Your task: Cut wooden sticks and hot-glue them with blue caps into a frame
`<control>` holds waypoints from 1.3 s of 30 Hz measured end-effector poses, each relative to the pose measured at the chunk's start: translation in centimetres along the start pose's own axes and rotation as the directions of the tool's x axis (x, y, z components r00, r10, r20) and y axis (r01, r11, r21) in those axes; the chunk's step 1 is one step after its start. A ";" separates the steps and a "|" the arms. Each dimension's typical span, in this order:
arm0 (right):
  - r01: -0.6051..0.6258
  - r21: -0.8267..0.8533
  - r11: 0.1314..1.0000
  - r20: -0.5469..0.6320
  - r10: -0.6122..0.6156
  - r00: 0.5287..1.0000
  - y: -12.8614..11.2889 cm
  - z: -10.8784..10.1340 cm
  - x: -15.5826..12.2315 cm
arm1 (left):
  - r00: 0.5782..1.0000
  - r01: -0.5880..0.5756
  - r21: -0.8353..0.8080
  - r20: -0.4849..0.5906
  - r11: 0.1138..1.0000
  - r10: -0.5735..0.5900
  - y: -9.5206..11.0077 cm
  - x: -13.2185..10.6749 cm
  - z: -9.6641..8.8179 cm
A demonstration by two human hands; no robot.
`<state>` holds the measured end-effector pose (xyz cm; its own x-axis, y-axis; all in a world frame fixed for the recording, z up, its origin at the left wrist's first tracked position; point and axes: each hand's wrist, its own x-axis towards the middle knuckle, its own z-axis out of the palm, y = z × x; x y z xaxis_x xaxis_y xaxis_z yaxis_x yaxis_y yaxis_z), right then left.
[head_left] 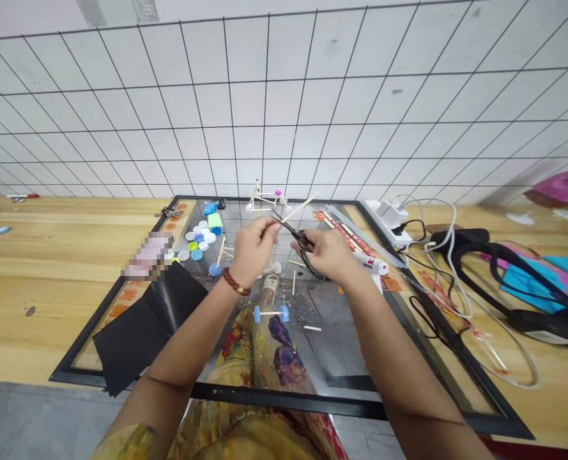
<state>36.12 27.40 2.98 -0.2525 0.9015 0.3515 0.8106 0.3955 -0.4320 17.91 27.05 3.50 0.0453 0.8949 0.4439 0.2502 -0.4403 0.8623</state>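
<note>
White wall tiles [245,115] crossed by dark lines back a wooden table [34,275], where a black-framed glass panel [322,403] lies beneath a person's outstretched arms. Above the panel, the left hand [255,249], a braided bracelet [236,282] at its wrist, pinches a thin wooden stick [303,207] near one end, its grip closed at the fingertips. The stick's free length slants up and away to the right, clear of the fingers and past the scissors' tips. The right hand [329,252] keeps a firm grip on the dark scissors [299,237], whose blades point up and left to the left fingertips, just beside the held end; whether the stick sits between the blades cannot be told. Beyond the hands, near the wall, stands a small frame of pale sticks [264,193] with a pink piece [278,192] on it. Coloured bottle caps [202,239] cluster left of the left hand, above a folded black sheet [154,326]. Nearer the person, a stick axle with blue ends [271,313] rests on the glass, with a short loose stick [294,282] just beyond it. Red patterned sticks [345,233] lie beyond the right hand; a white power strip [389,223] and tangled cables [451,255] sit farther right.
</note>
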 end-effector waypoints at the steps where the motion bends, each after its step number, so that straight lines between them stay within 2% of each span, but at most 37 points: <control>1: -0.029 -0.008 1.000 0.016 0.029 0.999 -0.4 0.0 -0.1 | 0.988 -0.099 0.122 -0.106 0.988 0.113 -0.3 -0.2 0.4; 2: -0.045 -0.017 0.999 0.036 0.046 0.998 -0.9 0.1 -0.1 | 0.967 -0.160 0.207 -0.163 0.965 0.196 -0.5 -0.4 0.7; 3: -0.049 -0.031 0.998 0.051 0.050 0.997 -1.1 0.1 -0.2 | 0.956 -0.187 0.237 -0.177 0.953 0.232 -0.7 -0.4 0.8; 4: -0.041 -0.045 0.998 0.062 0.043 0.997 -1.3 0.1 -0.3 | 0.961 -0.182 0.205 -0.170 0.962 0.218 -0.9 -0.4 0.7; 5: -0.024 -0.052 0.998 0.064 0.027 0.998 -1.2 0.2 -0.3 | 0.978 -0.142 0.114 -0.136 0.983 0.157 -0.9 -0.3 0.5; 7: 0.045 -0.017 0.999 0.072 -0.044 0.996 -0.6 0.2 -0.2 | 0.997 0.052 -0.159 0.056 0.986 -0.044 -0.8 0.2 -0.3; 8: 0.087 0.015 0.996 0.080 -0.088 0.993 -0.2 0.1 -0.2 | 0.971 0.186 -0.274 0.200 0.944 -0.133 -0.7 0.4 -0.7; 9: 0.118 0.035 0.992 0.085 -0.121 0.989 0.2 0.1 -0.1 | 0.920 0.311 -0.342 0.341 0.887 -0.191 -0.5 0.7 -1.1; 10: 0.133 0.031 0.991 0.084 -0.135 0.987 0.6 0.0 0.0 | 0.869 0.400 -0.364 0.442 0.841 -0.222 -0.4 0.8 -1.4; 11: 0.128 -0.001 0.992 0.079 -0.128 0.989 0.9 -0.1 0.1 | 0.844 0.438 -0.359 0.481 0.824 -0.238 -0.3 0.9 -1.5; 12: 0.103 -0.054 0.993 0.072 -0.099 0.992 1.0 -0.1 0.1 | 0.859 0.418 -0.342 0.451 0.841 -0.244 -0.3 0.9 -1.5; 13: 0.064 -0.116 0.991 0.062 -0.057 0.996 1.0 -0.2 0.2 | 0.905 0.347 -0.304 0.357 0.887 -0.231 -0.3 0.9 -1.3; 14: 0.021 -0.176 0.984 0.055 -0.011 0.998 0.8 -0.2 0.2 | 0.957 0.238 -0.230 0.219 0.944 -0.188 -0.3 0.7 -1.0; 15: -0.012 -0.221 0.975 0.056 0.025 0.998 0.5 -0.1 0.2 | 0.991 0.117 -0.117 0.075 0.986 -0.109 -0.4 0.5 -0.6; 16: -0.032 -0.251 0.967 0.062 0.049 0.997 0.1 -0.1 0.2 | 0.999 0.008 0.013 -0.041 1.000 -0.007 -0.5 0.3 -0.3; 17: -0.040 -0.265 0.963 0.071 0.061 0.996 -0.2 0.0 0.1 | 0.990 -0.075 0.130 -0.109 0.989 0.089 -0.6 0.1 0.0; 18: -0.036 -0.263 0.964 0.080 0.060 0.995 -0.5 0.1 0.1 | 0.979 -0.128 0.206 -0.130 0.970 0.157 -0.6 -0.1 0.1; 19: -0.025 -0.245 0.969 0.089 0.048 0.995 -0.8 0.2 0.0 | 0.975 -0.155 0.226 -0.121 0.962 0.186 -0.6 -0.2 0.1; 21: 0.009 -0.165 0.986 0.092 0.006 0.996 -0.8 0.4 -0.2 | 0.991 -0.121 0.097 -0.045 0.988 0.126 -0.4 -0.1 -0.2; 23: 0.059 -0.058 0.997 0.078 -0.055 0.995 -0.3 0.4 -0.2 | 0.992 0.047 -0.148 0.121 0.988 -0.029 -0.1 0.2 -0.9; 25: 0.128 0.017 0.992 0.066 -0.129 0.989 0.4 0.1 -0.2 | 0.922 0.273 -0.311 0.356 0.911 -0.155 0.2 0.5 -1.4; 26: 0.147 0.029 0.989 0.058 -0.148 0.987 0.7 0.0 -0.1 | 0.884 0.343 -0.333 0.429 0.878 -0.183 0.2 0.6 -1.4; 27: 0.146 0.023 0.989 0.048 -0.147 0.988 0.9 -0.1 -0.1 | 0.877 0.356 -0.327 0.442 0.876 -0.191 0.3 0.6 -1.3; 28: 0.126 0.002 0.992 0.038 -0.126 0.991 0.9 -0.2 0.0 | 0.905 0.304 -0.297 0.386 0.905 -0.177 0.2 0.5 -1.1; 30: 0.047 -0.066 0.997 0.021 -0.046 0.999 0.6 -0.4 0.0 | 0.992 0.056 -0.125 0.123 0.991 -0.040 0.1 0.1 -0.3; 31: 0.009 -0.102 0.995 0.019 -0.007 1.000 0.3 -0.4 -0.1 | 0.997 -0.079 0.020 -0.006 0.997 0.079 -0.1 -0.1 0.1; 33: -0.037 -0.157 0.987 0.026 0.042 0.999 -0.6 -0.4 -0.2 | 0.946 -0.247 0.300 -0.131 0.921 0.296 -0.4 -0.6 0.8; 35: -0.047 -0.175 0.984 0.033 0.054 0.998 -1.3 -0.3 -0.4 | 0.910 -0.285 0.428 -0.161 0.858 0.383 -0.6 -0.8 1.0; 36: -0.044 -0.167 0.985 0.037 0.050 0.998 -1.4 -0.2 -0.5 | 0.912 -0.275 0.424 -0.169 0.863 0.373 -0.6 -0.8 0.9; 37: -0.035 -0.149 0.988 0.043 0.042 0.998 -1.4 -0.1 -0.5 | 0.928 -0.250 0.372 -0.173 0.894 0.331 -0.6 -0.7 0.8; 39: -0.002 -0.088 0.996 0.054 0.007 0.999 -1.0 0.0 -0.4 | 0.981 -0.141 0.122 -0.116 0.982 0.155 -0.6 -0.3 0.3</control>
<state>35.45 26.63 3.29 -0.2752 0.9122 0.3034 0.8542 0.3769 -0.3582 18.00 27.03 2.82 -0.0288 0.8014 0.5975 0.3578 -0.5498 0.7548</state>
